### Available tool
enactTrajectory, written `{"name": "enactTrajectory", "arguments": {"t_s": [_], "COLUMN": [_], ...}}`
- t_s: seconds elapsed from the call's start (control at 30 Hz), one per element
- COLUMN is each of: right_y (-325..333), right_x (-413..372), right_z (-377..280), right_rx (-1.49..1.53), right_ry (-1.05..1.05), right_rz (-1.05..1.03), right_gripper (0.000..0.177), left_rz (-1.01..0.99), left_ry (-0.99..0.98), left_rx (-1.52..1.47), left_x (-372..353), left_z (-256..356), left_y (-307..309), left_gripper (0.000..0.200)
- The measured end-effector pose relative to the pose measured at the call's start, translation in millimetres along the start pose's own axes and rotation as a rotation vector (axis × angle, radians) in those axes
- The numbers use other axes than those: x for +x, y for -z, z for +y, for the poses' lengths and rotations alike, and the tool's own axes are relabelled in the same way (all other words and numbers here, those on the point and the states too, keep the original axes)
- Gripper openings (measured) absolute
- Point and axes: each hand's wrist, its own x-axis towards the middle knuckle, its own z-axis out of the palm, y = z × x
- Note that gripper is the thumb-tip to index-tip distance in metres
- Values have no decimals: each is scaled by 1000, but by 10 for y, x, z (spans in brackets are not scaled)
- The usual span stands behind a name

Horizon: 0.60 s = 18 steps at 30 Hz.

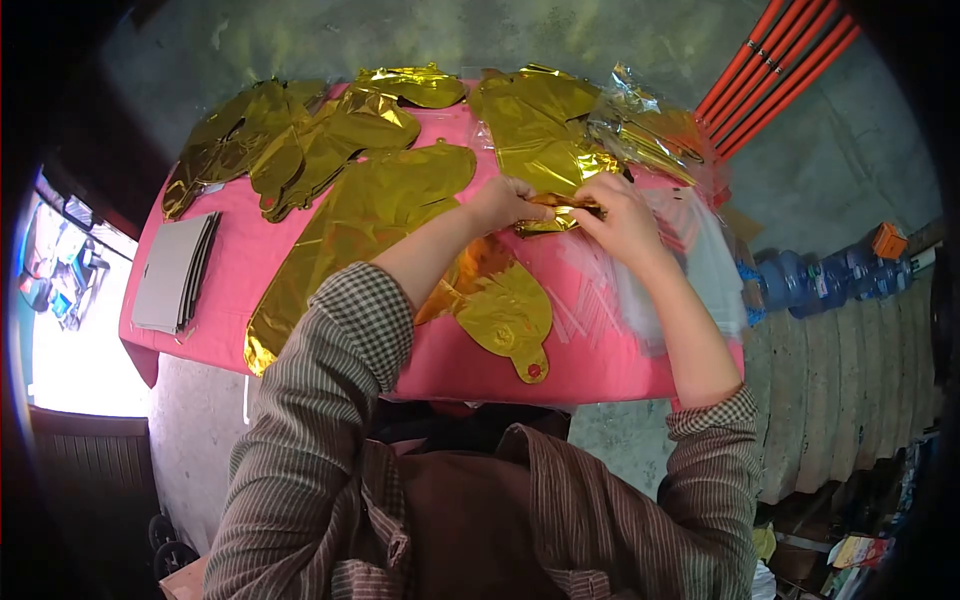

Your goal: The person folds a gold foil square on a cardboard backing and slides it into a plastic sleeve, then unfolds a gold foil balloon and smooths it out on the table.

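Both of my hands are over the pink-covered table, pinching a folded gold foil balloon [548, 224] between them. My left hand [500, 203] is closed on its left end, thumb and fingers together. On the other end, my right hand [618, 215] has its fingers curled in and partly hidden. Just beyond lies a flat gold foil balloon [530, 115]. Under and beside my left forearm spreads another long flat balloon [370, 205]. Nearer my body is a rounded gold foil piece [507, 312] with a small tab marked in red.
More flat gold balloons [290, 140] overlap at the far left. Grey cards [172, 275] are stacked at the left edge. Clear plastic bags [705, 270] lie right, with wrapped gold foil [650, 130] behind. Orange poles [775, 70] and blue water bottles [825, 283] stand beyond the table.
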Motion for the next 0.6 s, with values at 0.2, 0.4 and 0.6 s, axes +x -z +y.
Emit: {"name": "enactTrajectory", "arguments": {"t_s": [0.2, 0.4, 0.6], "right_y": [62, 64, 103], "right_x": [15, -62, -46], "right_z": [-197, -137, 30], "right_rx": [-220, -261, -60], "right_ry": [69, 225, -19], "right_rz": [142, -105, -399], "right_gripper": [30, 26, 7], "left_rz": [-14, -35, -14], "left_ry": [138, 121, 116], "left_rx": [-206, -238, -183], "left_x": [-63, -42, -1], "left_z": [134, 85, 3], "left_y": [38, 33, -5], "left_gripper": [32, 33, 29]}}
